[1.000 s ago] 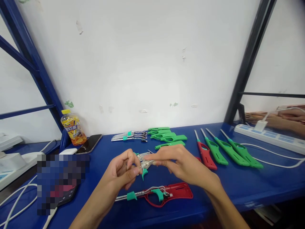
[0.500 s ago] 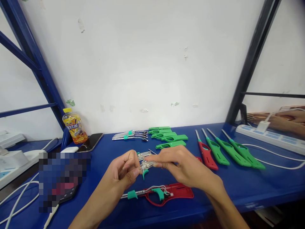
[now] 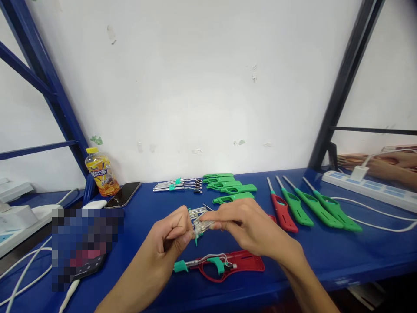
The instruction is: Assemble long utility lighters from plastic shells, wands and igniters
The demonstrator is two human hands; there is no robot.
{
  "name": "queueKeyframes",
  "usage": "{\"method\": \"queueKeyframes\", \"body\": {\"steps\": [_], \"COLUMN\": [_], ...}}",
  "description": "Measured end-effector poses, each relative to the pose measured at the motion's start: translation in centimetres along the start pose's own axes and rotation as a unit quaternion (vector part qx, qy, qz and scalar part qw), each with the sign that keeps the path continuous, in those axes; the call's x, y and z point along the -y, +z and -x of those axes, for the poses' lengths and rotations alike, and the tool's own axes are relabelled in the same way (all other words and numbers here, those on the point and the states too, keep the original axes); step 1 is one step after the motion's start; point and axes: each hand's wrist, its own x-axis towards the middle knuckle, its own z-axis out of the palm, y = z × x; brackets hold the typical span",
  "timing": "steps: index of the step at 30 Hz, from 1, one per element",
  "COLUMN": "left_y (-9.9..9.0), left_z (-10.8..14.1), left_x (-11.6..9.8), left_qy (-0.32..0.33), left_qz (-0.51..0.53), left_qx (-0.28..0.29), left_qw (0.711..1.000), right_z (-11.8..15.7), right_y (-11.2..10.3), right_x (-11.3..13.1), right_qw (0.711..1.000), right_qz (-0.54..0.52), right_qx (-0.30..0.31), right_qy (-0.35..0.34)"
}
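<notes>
Near the middle of the blue table, my left hand (image 3: 172, 237) pinches the left end of a small clear part (image 3: 202, 227). My right hand (image 3: 243, 221) grips the same part's right end between thumb and index finger. Just behind the fingertips lie several similar clear and metal pieces (image 3: 197, 212), partly hidden. Below my hands rests an open red lighter shell (image 3: 249, 262), with a metal rod, white wires and a green trigger (image 3: 216, 264) in it. A green piece (image 3: 181, 266) sits round the rod.
Several green shells (image 3: 239, 189) and metal rods with black wires (image 3: 177, 188) lie at the back. Long lighters, one red (image 3: 284, 213), stand to the right in a row. A bottle (image 3: 102, 174), a phone (image 3: 124, 194) and power strips (image 3: 371, 191) are at the sides.
My left hand has shifted very slightly right and down. The clear part between my fingers is turned a little. Both hands keep their hold.
</notes>
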Motion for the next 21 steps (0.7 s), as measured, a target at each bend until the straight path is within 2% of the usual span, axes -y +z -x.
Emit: {"method": "queueKeyframes", "body": {"steps": [5,8,17,21], "left_y": [-0.1,-0.1,0.2,0.9], "left_z": [0.3,0.4,0.9,0.6], "left_x": [0.1,0.0,-0.7,-0.7], "left_qy": [0.020,0.003,0.007,0.013], "left_qz": [-0.044,-0.031,-0.005,0.002], "left_qx": [-0.006,-0.001,-0.013,-0.011], "left_qw": [0.999,1.000,1.000,1.000], "right_z": [0.0,0.0,0.0,-0.1], "right_y": [-0.7,-1.1,-0.8,-0.5], "right_x": [0.8,1.4,1.6,1.9], "right_qw": [0.999,0.997,0.997,0.992], "right_qz": [-0.008,-0.059,-0.052,-0.080], "right_qx": [0.025,0.042,0.038,0.083], "right_qy": [0.020,0.021,0.035,0.049]}}
